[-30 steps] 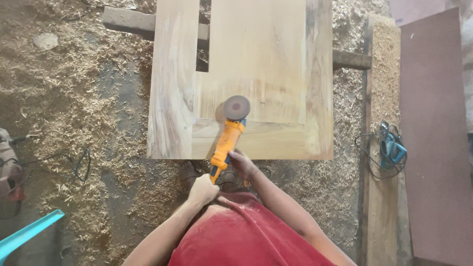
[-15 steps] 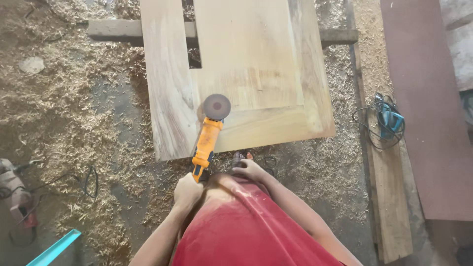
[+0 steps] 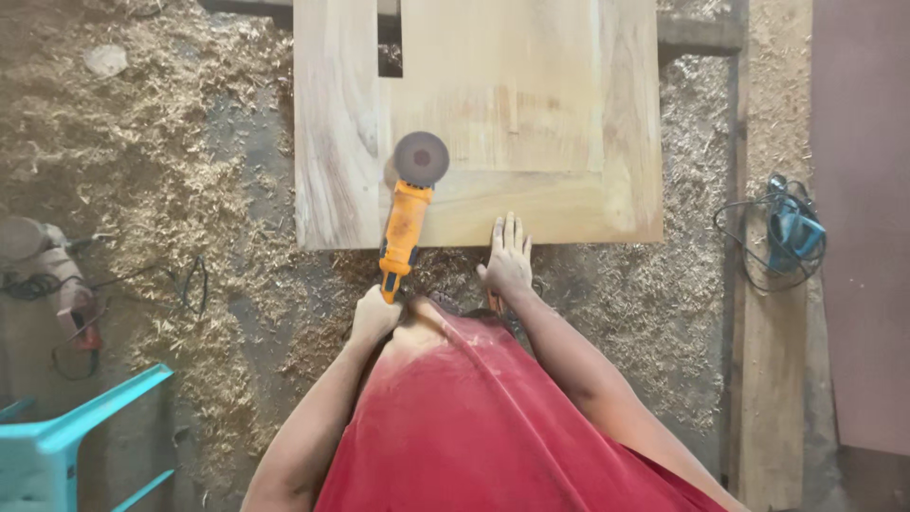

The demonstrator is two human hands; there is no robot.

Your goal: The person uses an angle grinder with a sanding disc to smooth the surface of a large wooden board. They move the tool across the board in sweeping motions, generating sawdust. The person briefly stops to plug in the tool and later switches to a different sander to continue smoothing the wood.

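The left hand (image 3: 375, 313) is wrapped tight round the rear end of an orange angle grinder (image 3: 406, 224), just off the near edge of a pale wooden panel (image 3: 531, 104). The grinder's body reaches forward over that edge, and its round grey sanding disc (image 3: 421, 157) lies flat on the wood in the panel's near left part, beside the inner corner where the raised middle field meets the frame. The right hand (image 3: 508, 258) lies flat, fingers spread and pointing forward, with the fingertips on the near edge of the panel, a little to the right of the grinder; it holds nothing.

The panel rests on a dark wooden beam (image 3: 700, 34) showing at its far right corner. Sawdust and shavings (image 3: 142, 180) cover the floor to the left. A teal power tool (image 3: 792, 228) with a coiled cable lies on a plank (image 3: 775, 379) well off to the right. A turquoise plastic chair (image 3: 66, 446) stands at the near left, and another dusty machine (image 3: 43, 261) sits on the floor beyond it.
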